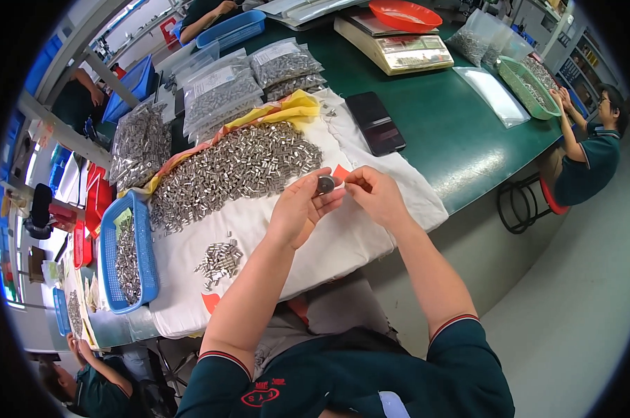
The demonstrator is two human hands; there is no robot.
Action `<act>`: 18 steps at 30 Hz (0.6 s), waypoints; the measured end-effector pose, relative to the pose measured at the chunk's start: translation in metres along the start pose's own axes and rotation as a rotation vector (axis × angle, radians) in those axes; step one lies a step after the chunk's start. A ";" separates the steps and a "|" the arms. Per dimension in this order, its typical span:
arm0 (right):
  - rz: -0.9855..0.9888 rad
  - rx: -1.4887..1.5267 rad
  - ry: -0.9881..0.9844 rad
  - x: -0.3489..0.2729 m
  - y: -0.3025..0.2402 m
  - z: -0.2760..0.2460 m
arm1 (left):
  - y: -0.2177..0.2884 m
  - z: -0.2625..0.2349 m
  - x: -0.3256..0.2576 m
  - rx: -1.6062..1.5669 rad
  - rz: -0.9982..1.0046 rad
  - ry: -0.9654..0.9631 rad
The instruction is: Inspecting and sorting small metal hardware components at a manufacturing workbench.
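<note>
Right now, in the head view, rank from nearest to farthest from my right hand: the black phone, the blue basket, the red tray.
From the right hand:
1. Black phone, just beyond it on the cloth edge.
2. Red tray, far end, atop the scale.
3. Blue basket, far left.

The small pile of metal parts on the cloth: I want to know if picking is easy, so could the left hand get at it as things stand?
Probably yes. The small pile lies bare on the white cloth, just left of the left forearm, nothing over it. But the left hand holds a round metal piece.
</note>
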State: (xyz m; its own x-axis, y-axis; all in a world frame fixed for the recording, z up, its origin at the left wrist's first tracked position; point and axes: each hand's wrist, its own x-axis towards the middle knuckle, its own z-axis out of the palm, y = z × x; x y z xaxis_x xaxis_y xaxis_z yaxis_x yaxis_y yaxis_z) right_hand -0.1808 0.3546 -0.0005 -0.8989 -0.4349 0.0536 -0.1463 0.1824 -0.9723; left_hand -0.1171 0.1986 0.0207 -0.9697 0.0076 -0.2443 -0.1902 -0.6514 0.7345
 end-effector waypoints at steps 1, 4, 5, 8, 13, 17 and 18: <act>0.001 0.004 -0.006 0.000 0.001 0.001 | 0.001 0.000 -0.001 0.001 0.002 0.007; 0.021 -0.027 -0.025 0.001 -0.001 0.003 | 0.004 -0.001 -0.006 -0.047 0.004 -0.021; 0.015 -0.065 -0.031 0.002 0.000 0.004 | 0.004 -0.004 -0.008 0.044 0.038 -0.019; -0.045 -0.203 -0.061 0.008 -0.009 0.012 | 0.005 -0.010 -0.019 0.198 0.092 0.002; -0.328 -0.478 -0.112 0.035 -0.010 0.039 | -0.003 -0.019 -0.031 0.512 0.131 -0.050; -0.331 -0.544 -0.167 0.047 -0.013 0.046 | -0.001 -0.027 -0.026 0.499 0.152 -0.016; -0.275 -0.511 -0.191 0.046 -0.013 0.043 | -0.001 -0.025 -0.025 0.508 0.145 -0.015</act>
State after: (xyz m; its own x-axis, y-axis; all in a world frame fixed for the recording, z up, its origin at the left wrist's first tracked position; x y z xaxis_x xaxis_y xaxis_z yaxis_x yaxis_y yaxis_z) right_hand -0.2026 0.2937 0.0053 -0.7172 -0.6679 0.1991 -0.5843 0.4206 -0.6940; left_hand -0.0890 0.1801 0.0101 -0.9929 -0.0423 -0.1112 -0.1009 -0.1969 0.9752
